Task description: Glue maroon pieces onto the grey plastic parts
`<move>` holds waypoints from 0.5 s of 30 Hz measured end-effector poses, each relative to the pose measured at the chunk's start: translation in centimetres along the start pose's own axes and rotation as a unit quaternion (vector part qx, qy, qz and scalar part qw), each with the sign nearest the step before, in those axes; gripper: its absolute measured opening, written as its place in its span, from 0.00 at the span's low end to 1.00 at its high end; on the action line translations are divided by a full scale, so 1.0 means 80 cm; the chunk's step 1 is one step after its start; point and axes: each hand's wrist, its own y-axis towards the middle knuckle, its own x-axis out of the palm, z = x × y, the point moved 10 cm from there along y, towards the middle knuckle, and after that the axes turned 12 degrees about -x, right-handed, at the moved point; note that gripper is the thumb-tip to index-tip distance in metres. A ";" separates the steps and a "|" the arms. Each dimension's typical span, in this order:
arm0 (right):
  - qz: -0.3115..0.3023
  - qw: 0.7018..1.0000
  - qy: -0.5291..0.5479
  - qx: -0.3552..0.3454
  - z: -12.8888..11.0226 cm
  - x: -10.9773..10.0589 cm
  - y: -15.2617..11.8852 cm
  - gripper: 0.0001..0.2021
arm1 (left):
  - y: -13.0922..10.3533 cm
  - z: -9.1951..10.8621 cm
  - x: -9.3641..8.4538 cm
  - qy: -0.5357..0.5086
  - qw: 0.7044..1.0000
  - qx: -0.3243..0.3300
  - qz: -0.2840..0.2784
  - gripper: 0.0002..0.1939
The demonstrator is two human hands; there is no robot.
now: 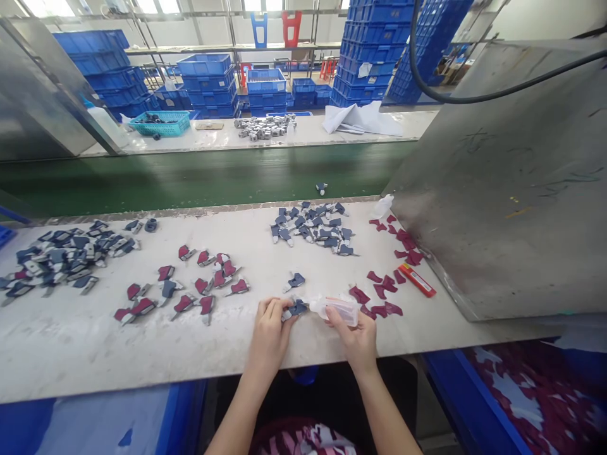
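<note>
My left hand (272, 325) grips a small dark blue and grey part (298, 308) near the table's front edge. In my right hand (355, 332) is a clear plastic bottle (344, 311), its narrow tip pointing left and meeting the blue part. Just behind, another blue part (296, 280) lies on the white table (199, 347). Further back sits a cluster of blue and grey parts (315, 224). Dark red pieces (389, 283) are scattered to the right of the bottle. Several red and grey parts (206, 286) lie to the left.
A large pile of blue-grey parts (71, 253) is at the far left. A red packet (417, 280) lies beside a metal panel (512, 189) at right. Behind the table runs a green belt (213, 174) bearing one part. Blue bins (493, 404) stand below the front edge.
</note>
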 end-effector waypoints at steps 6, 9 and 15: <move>0.013 1.000 0.007 0.013 0.003 -0.001 -0.002 0.17 | 0.000 0.003 -0.002 -0.005 1.000 0.010 0.001 0.06; 0.010 1.000 0.003 0.009 0.002 0.000 -0.001 0.17 | 0.001 0.002 -0.003 -0.005 1.000 0.005 0.000 0.07; 0.035 0.999 -0.009 -0.004 -0.005 -0.005 -0.001 0.17 | 0.001 0.003 -0.002 -0.001 1.000 0.007 -0.008 0.09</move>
